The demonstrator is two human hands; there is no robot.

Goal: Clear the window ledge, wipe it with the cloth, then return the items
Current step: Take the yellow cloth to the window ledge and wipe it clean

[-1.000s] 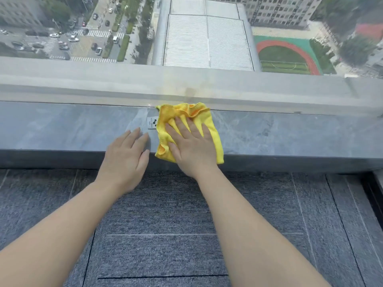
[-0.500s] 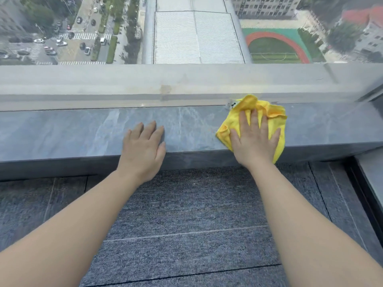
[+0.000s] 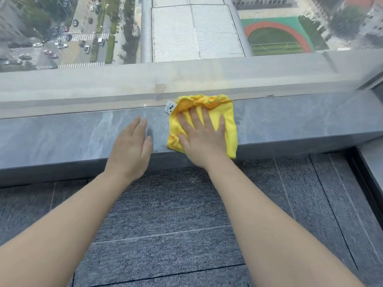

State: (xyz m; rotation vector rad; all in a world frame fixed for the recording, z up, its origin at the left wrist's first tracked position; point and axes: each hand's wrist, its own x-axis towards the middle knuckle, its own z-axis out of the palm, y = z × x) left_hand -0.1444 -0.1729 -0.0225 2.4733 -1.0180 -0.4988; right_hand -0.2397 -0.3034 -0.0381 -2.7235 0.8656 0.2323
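Note:
A yellow cloth (image 3: pixel 229 129) with a small white tag (image 3: pixel 170 106) lies flat on the grey stone window ledge (image 3: pixel 62 133), its far edge bunched against the glass. My right hand (image 3: pixel 202 139) presses down on the cloth with fingers spread. My left hand (image 3: pixel 132 150) rests palm down on the ledge's front edge, just left of the cloth, and holds nothing. No other items stand on the visible part of the ledge.
Window glass (image 3: pixel 186 75) rises straight behind the ledge, with a street and rooftops far below. Grey carpet tiles (image 3: pixel 176 224) cover the floor under my arms. At the right, the ledge meets a dark window frame corner (image 3: pixel 373 83).
The cloth under my right hand swept right along the ledge, then came back left, close to my left hand. My left hand stays on the ledge edge.

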